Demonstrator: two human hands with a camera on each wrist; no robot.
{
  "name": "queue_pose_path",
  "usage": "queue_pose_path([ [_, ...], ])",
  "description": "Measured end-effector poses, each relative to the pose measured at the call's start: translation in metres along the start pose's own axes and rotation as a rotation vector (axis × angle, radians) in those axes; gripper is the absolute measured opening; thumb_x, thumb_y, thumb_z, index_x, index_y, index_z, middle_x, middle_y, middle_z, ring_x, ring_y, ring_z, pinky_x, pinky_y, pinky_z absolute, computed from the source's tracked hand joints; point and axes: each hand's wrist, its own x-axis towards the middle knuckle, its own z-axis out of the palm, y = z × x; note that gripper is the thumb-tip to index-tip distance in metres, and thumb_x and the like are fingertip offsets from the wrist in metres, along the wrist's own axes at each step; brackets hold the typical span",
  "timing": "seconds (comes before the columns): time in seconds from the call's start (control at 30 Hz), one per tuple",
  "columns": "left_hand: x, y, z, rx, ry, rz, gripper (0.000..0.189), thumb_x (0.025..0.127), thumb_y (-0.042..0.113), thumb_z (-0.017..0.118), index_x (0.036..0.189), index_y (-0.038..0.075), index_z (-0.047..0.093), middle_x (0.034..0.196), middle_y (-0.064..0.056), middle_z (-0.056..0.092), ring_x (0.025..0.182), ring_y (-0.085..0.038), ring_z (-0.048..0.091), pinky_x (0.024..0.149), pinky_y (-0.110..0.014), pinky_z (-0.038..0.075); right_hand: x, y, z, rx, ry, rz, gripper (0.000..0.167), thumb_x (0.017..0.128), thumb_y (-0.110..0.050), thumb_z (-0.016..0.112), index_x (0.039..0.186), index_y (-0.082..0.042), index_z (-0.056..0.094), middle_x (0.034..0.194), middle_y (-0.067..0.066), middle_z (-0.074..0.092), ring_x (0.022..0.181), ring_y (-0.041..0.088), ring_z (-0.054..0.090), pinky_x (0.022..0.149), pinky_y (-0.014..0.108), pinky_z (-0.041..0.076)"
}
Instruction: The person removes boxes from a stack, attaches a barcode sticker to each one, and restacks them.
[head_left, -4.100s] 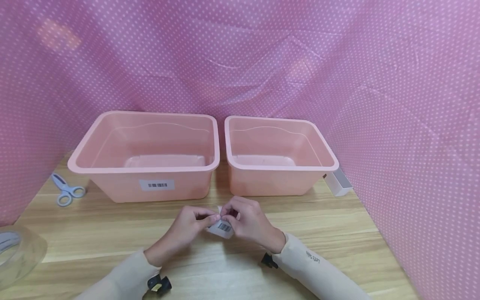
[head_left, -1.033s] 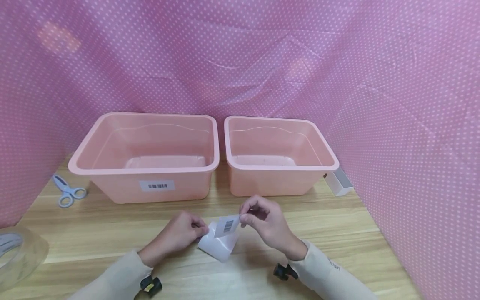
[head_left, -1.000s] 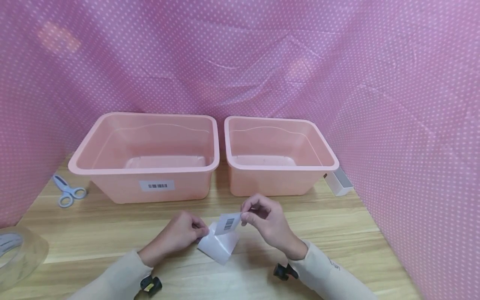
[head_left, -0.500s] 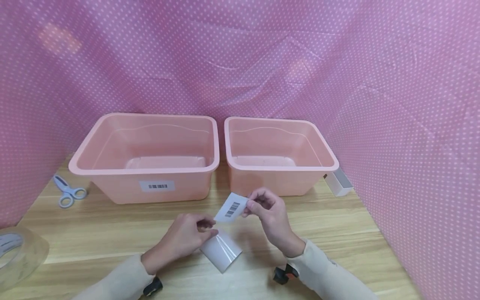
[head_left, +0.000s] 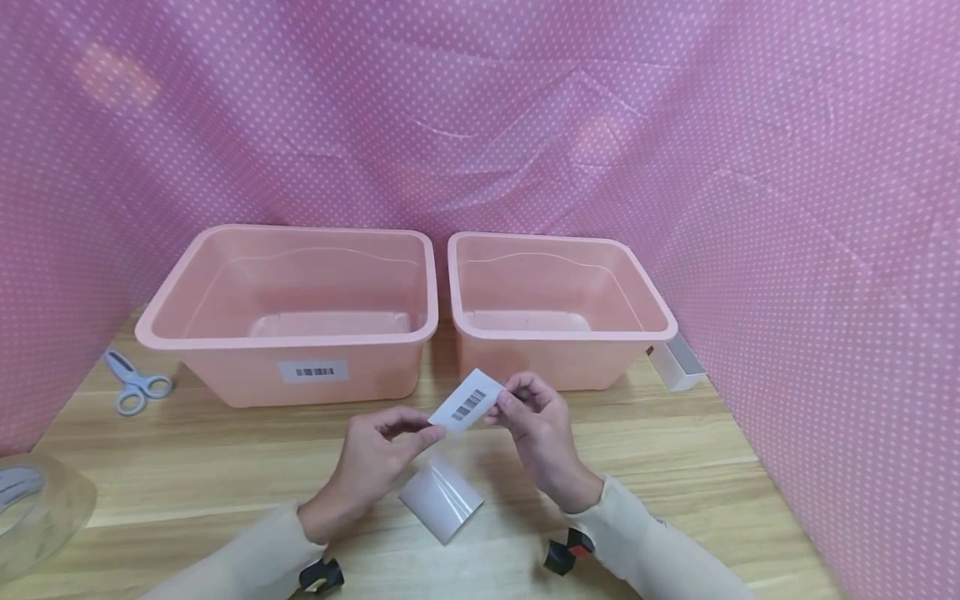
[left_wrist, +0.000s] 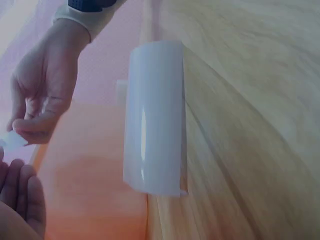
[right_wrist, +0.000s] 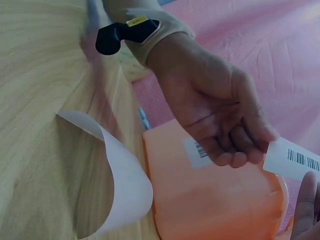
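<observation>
A white barcode label (head_left: pixel 468 401) is held tilted above the table, in front of the right tub. My right hand (head_left: pixel 542 433) pinches its right end between thumb and fingers. My left hand (head_left: pixel 377 454) pinches the lower left corner; in the right wrist view the thumb of that left hand (right_wrist: pixel 210 100) lies along the label (right_wrist: pixel 295 160). On the table below lies the curled glossy backing paper (head_left: pixel 442 500), bowed up in the left wrist view and touched by neither hand. A similar barcode label (head_left: pixel 313 372) sits on the front of the left tub (head_left: pixel 300 341).
The right pink tub (head_left: pixel 562 336) stands beside the left one, its front wall without a label. Blue-handled scissors (head_left: pixel 135 383) lie at far left, a big roll of clear tape (head_left: pixel 67 517) nearer. A small white box (head_left: pixel 677 364) is partly behind the right tub.
The barcode label has come off its backing paper and moved up toward the right tub. My left hand let go of the backing, which now lies on the table, and took the label's left corner.
</observation>
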Motion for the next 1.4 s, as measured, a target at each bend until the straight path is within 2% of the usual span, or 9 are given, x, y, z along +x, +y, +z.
queue_pose_path([
  [0.17, 0.003, 0.002, 0.002, -0.018, 0.048, 0.012, 0.01, 0.084, 0.016, 0.084, 0.089, 0.01, 0.078, 0.086, -0.004, 0.079, 0.085, -0.005, 0.071, 0.083, -0.021, 0.059, 0.0, 0.003, -0.004, 0.012, -0.014, 0.016, 0.016, 0.095, 0.007, 0.056, 0.098, -0.008, 0.059, 0.088, -0.003, 0.064, 0.078, 0.009, 0.066, 0.074, 0.023, 0.061],
  [0.3, 0.009, 0.004, 0.0, 0.014, 0.036, 0.078, 0.008, 0.085, 0.017, 0.083, 0.089, 0.013, 0.077, 0.086, 0.0, 0.078, 0.085, -0.005, 0.071, 0.086, -0.021, 0.058, 0.003, 0.009, -0.01, -0.023, -0.009, 0.011, 0.024, 0.091, 0.011, 0.052, 0.099, -0.01, 0.058, 0.088, -0.004, 0.065, 0.077, 0.008, 0.065, 0.072, 0.022, 0.06],
  [0.4, 0.016, 0.002, -0.005, 0.098, 0.012, 0.222, 0.007, 0.085, 0.015, 0.083, 0.088, 0.015, 0.077, 0.084, 0.004, 0.078, 0.078, -0.004, 0.069, 0.074, -0.02, 0.058, 0.007, 0.013, -0.013, -0.106, 0.044, -0.004, 0.02, 0.089, 0.011, 0.057, 0.102, -0.005, 0.057, 0.086, -0.004, 0.064, 0.076, 0.007, 0.063, 0.069, 0.019, 0.058],
  [0.53, 0.023, -0.002, -0.009, 0.233, -0.032, 0.502, 0.014, 0.079, 0.004, 0.084, 0.083, 0.015, 0.076, 0.079, 0.006, 0.075, 0.07, -0.004, 0.067, 0.061, -0.016, 0.054, 0.013, 0.017, -0.017, -0.32, 0.079, -0.067, 0.027, 0.084, 0.012, 0.065, 0.109, 0.01, 0.054, 0.093, -0.001, 0.062, 0.083, 0.006, 0.059, 0.073, 0.016, 0.055],
  [0.6, 0.025, -0.003, -0.009, 0.278, -0.064, 0.613, 0.016, 0.076, 0.001, 0.083, 0.082, 0.014, 0.075, 0.078, 0.005, 0.073, 0.071, -0.005, 0.068, 0.063, -0.013, 0.055, 0.015, 0.017, -0.02, -0.449, 0.034, -0.103, 0.034, 0.082, 0.013, 0.068, 0.113, 0.015, 0.053, 0.101, 0.007, 0.063, 0.09, 0.006, 0.06, 0.079, 0.017, 0.056],
  [0.7, 0.026, -0.003, -0.006, 0.327, -0.115, 0.677, 0.016, 0.077, 0.001, 0.083, 0.082, 0.013, 0.074, 0.079, 0.005, 0.071, 0.074, -0.006, 0.069, 0.07, -0.013, 0.058, 0.014, 0.014, -0.025, -0.602, -0.055, -0.145, 0.03, 0.083, 0.012, 0.069, 0.112, 0.013, 0.059, 0.105, 0.021, 0.065, 0.095, 0.007, 0.063, 0.086, 0.02, 0.057],
  [0.83, 0.027, -0.002, 0.0, 0.374, -0.152, 0.611, 0.014, 0.079, 0.005, 0.083, 0.082, 0.014, 0.073, 0.08, 0.004, 0.071, 0.076, -0.007, 0.07, 0.071, -0.017, 0.06, 0.009, 0.012, -0.034, -0.753, -0.052, -0.208, 0.017, 0.086, 0.005, 0.074, 0.101, 0.005, 0.068, 0.097, 0.022, 0.07, 0.089, 0.007, 0.065, 0.084, 0.023, 0.059],
  [1.1, 0.043, 0.005, 0.02, 0.291, -0.105, 0.244, 0.005, 0.087, 0.017, 0.08, 0.088, 0.017, 0.076, 0.083, 0.007, 0.075, 0.073, -0.005, 0.065, 0.066, -0.02, 0.057, 0.007, 0.007, -0.053, -0.84, 0.084, -0.319, 0.011, 0.084, 0.001, 0.078, 0.09, -0.006, 0.071, 0.087, 0.014, 0.073, 0.075, 0.009, 0.068, 0.067, 0.024, 0.061],
  [1.4, 0.057, 0.001, 0.05, 0.115, -0.027, 0.067, 0.009, 0.087, 0.018, 0.081, 0.095, 0.017, 0.077, 0.086, 0.004, 0.077, 0.072, -0.008, 0.066, 0.061, -0.021, 0.056, 0.012, 0.002, -0.068, -0.878, 0.215, -0.343, 0.013, 0.084, 0.006, 0.077, 0.09, -0.004, 0.07, 0.086, 0.016, 0.073, 0.07, 0.013, 0.068, 0.062, 0.018, 0.058],
])
